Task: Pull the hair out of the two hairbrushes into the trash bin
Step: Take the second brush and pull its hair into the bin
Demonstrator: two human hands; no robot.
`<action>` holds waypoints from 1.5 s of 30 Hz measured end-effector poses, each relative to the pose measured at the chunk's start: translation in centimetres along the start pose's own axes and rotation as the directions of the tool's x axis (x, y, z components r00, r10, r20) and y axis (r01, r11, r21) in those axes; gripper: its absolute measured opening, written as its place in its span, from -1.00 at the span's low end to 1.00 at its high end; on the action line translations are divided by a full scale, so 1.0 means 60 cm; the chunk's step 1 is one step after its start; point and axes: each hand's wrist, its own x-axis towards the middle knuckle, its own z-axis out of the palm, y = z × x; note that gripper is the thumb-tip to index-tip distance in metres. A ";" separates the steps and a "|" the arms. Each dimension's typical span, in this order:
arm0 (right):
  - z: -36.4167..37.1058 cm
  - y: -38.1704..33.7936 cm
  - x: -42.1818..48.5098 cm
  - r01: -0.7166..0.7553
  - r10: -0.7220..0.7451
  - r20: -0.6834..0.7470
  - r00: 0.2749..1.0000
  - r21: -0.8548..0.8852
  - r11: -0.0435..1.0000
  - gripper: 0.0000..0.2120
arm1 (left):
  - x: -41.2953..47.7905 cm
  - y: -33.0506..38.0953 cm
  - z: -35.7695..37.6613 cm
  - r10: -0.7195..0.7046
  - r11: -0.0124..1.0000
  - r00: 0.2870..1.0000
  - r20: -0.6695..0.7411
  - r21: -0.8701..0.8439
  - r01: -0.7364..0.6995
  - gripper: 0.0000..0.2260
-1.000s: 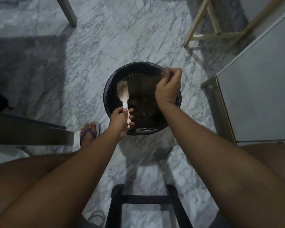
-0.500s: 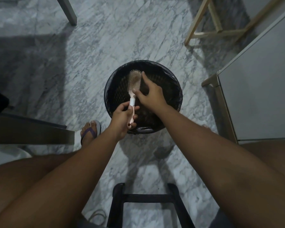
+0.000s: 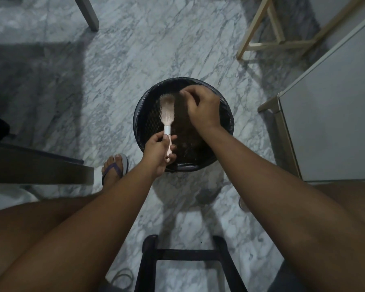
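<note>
The trash bin (image 3: 140, 125) stands on the floor (image 3: 135, 49) ahead of the person's knees. The left hand (image 3: 159, 150), at the bin's near rim, holds the hairbrush (image 3: 167, 110) over its left half, and the right hand (image 3: 200, 108) is above the bin just right of the brush head, with hair (image 3: 180, 110) hanging between them. A sandalled foot (image 3: 114, 169) rests just left of the bin, a table (image 3: 335, 112) stands to its right, and a stool frame (image 3: 185, 256) sits nearest, between the legs.
</note>
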 end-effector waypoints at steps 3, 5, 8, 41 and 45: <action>-0.011 -0.016 0.022 0.032 -0.025 -0.156 0.988 0.046 0.998 -0.92 | 0.003 0.002 0.002 -0.008 1.000 0.999 -0.043 -0.006 0.008 -0.89; -0.019 -0.020 0.036 0.003 0.022 -0.258 0.966 0.094 0.996 -0.90 | 0.004 0.004 0.002 -0.016 1.000 0.997 -0.069 -0.010 0.015 -0.85; -0.028 -0.017 0.034 -0.092 0.140 -0.315 0.939 0.163 0.982 -0.86 | 0.002 0.011 0.004 -0.008 1.000 0.998 -0.069 -0.013 0.007 -0.81; -0.027 -0.004 0.039 -0.039 0.089 -0.330 0.940 0.157 0.987 -0.88 | 0.017 -0.005 -0.024 -0.029 0.996 0.996 -0.086 -0.085 0.022 -0.71; -0.037 0.011 0.015 -0.201 0.215 -0.209 0.954 0.086 0.976 -0.86 | 0.011 -0.003 -0.030 0.005 0.998 0.999 -0.047 -0.063 -0.008 -0.72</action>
